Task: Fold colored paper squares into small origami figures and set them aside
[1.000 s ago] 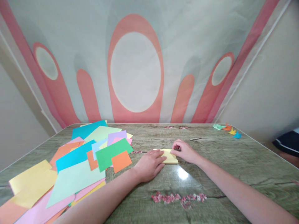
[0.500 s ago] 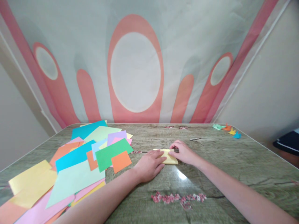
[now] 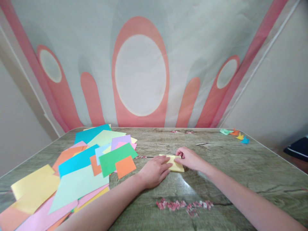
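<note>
A folded piece of pale yellow paper (image 3: 177, 166) lies on the wood-patterned table in front of me. My left hand (image 3: 156, 170) rests on its left part with the fingers stretched out, covering that end. At the upper right corner, my right hand (image 3: 187, 158) has thumb and forefinger pinched on the paper's edge. The other right fingers are curled, and the exact fold under them is hidden.
Many loose coloured sheets (image 3: 79, 183) overlap on the left of the table (image 3: 134, 205). Several small folded paper figures (image 3: 240, 136) stand at the far right corner. A patterned cloth backdrop (image 3: 141, 75) hangs behind. Something dark (image 3: 298, 149) shows at the right edge.
The yellow paper's front edge sits slightly lower in view. Both hands stay in nearly the same place on it, and the whole view has shifted a little.
</note>
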Motion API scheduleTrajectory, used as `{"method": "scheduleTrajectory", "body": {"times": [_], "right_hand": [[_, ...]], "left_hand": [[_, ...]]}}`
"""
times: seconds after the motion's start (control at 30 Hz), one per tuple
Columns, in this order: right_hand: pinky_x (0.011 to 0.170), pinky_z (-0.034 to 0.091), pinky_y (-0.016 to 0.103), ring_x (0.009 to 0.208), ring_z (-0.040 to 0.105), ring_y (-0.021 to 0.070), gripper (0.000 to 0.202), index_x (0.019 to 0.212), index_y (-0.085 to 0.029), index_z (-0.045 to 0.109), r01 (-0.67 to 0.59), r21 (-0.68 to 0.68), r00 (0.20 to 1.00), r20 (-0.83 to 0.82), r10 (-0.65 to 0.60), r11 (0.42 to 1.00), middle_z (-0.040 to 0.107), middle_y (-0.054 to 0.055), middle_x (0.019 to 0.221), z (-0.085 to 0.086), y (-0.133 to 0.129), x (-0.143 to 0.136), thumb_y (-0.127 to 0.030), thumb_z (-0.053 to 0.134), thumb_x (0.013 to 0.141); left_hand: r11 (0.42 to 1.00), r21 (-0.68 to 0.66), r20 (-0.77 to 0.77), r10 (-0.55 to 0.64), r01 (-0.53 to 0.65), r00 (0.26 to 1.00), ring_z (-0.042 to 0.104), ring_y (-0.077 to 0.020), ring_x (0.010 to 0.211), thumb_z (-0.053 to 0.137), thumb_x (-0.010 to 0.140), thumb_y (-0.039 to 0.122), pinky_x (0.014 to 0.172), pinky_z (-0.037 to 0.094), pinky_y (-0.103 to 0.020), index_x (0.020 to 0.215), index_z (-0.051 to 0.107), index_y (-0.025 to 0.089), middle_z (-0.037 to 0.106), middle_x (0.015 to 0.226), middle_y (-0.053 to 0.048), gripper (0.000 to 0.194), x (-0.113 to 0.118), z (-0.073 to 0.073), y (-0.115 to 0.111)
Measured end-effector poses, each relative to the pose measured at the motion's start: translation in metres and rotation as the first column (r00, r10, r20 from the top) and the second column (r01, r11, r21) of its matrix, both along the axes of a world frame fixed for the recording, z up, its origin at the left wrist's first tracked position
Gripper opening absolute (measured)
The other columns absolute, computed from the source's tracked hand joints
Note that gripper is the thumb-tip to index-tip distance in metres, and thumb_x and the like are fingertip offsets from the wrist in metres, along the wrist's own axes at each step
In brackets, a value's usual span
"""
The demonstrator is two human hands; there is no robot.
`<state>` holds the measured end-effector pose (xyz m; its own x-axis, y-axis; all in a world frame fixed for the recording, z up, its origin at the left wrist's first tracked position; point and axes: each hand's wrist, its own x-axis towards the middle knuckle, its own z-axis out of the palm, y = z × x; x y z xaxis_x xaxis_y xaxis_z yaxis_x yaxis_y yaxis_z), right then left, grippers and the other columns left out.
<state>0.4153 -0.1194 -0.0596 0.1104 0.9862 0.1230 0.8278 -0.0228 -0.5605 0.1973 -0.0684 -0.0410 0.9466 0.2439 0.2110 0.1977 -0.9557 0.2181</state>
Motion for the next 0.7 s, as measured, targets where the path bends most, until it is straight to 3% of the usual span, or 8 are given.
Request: {"method": "scheduleTrajectory", "body": {"times": [0.2, 0.3, 0.4, 0.5, 0.7], "right_hand": [[0.062, 0.039, 0.026, 0.07, 0.053, 0.0156, 0.011, 0.074, -0.019, 0.06, -0.002, -0.013, 1.0, 0.007, 0.002, 1.0, 0.056, 0.002, 0.076, 0.001, 0.0, 0.001, -0.027, 0.063, 0.067], [0.07, 0.041, 0.029, 0.08, 0.053, 0.0185, 0.011, 0.078, -0.019, 0.061, -0.01, 0.038, 0.999, 0.053, 0.007, 0.999, 0.056, 0.004, 0.081, 0.003, -0.003, -0.002, -0.026, 0.062, 0.069], [0.084, 0.039, 0.033, 0.094, 0.05, 0.0208, 0.021, 0.093, -0.02, 0.063, -0.125, 0.138, 0.988, 0.107, 0.111, 0.982, 0.056, 0.006, 0.095, 0.007, -0.007, -0.009, -0.017, 0.059, 0.072], [0.087, 0.038, 0.034, 0.097, 0.049, 0.0199, 0.033, 0.104, -0.025, 0.061, -0.276, 0.163, 0.956, 0.145, 0.253, 0.947, 0.055, 0.005, 0.101, 0.009, -0.01, -0.017, -0.009, 0.049, 0.078], [0.084, 0.04, 0.033, 0.095, 0.05, 0.0207, 0.029, 0.102, -0.024, 0.063, -0.341, 0.144, 0.932, 0.18, 0.314, 0.929, 0.057, 0.007, 0.1, 0.005, -0.011, -0.019, -0.013, 0.042, 0.085]], "left_hand": [[1.0, -0.008, 0.007, 0.005, -0.005, 1.0, 0.044, -0.0217, 0.118, 0.033, 0.092, 0.033, 0.103, 0.031, -0.04, 0.118, 0.053, 0.024, 0.05, 0.127, -0.006, 0.034, 0.0, -0.001, 0.0], [1.0, -0.01, 0.005, 0.006, -0.006, 1.0, 0.044, -0.0218, 0.118, 0.033, 0.092, 0.033, 0.103, 0.032, -0.039, 0.118, 0.053, 0.024, 0.05, 0.127, -0.006, 0.034, -0.001, 0.0, 0.0], [1.0, -0.009, 0.009, 0.002, -0.002, 1.0, 0.043, -0.022, 0.119, 0.032, 0.092, 0.032, 0.103, 0.032, -0.039, 0.119, 0.052, 0.024, 0.05, 0.127, -0.006, 0.034, -0.001, 0.002, -0.001], [1.0, -0.009, 0.013, -0.004, 0.004, 1.0, 0.043, -0.0218, 0.118, 0.033, 0.092, 0.032, 0.103, 0.032, -0.038, 0.118, 0.052, 0.023, 0.05, 0.126, -0.006, 0.033, 0.0, 0.005, -0.002], [0.999, -0.023, 0.024, 0.032, -0.031, 0.999, 0.05, -0.0196, 0.11, 0.036, 0.091, 0.031, 0.098, 0.037, -0.032, 0.11, 0.054, 0.019, 0.055, 0.116, -0.007, 0.029, -0.001, 0.007, -0.003]]}}
